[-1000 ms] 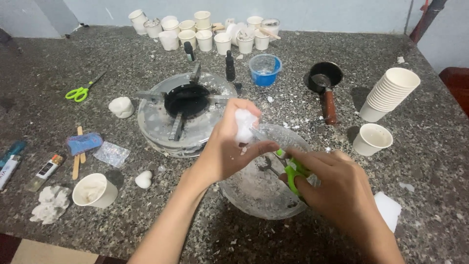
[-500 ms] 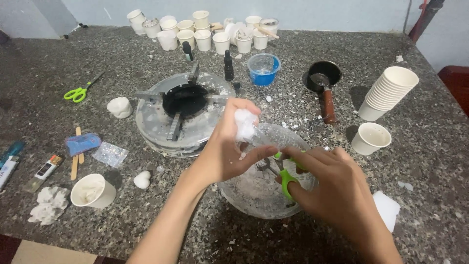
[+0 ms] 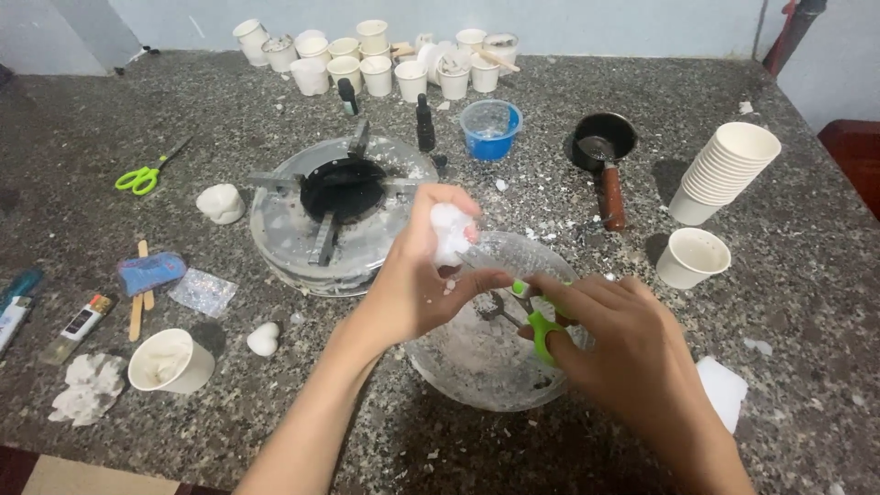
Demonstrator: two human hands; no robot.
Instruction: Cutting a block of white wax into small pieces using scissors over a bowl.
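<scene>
the left hand, fingers clamped on a white lump, has lifted it slightly over the glass bowl while the right hand keeps gripping green-handled scissors beneath it.

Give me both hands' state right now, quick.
Left hand: closed, grip on a small white crumbly lump above the clear glass bowl.
Right hand: closed, holding green-handled scissors.
</scene>
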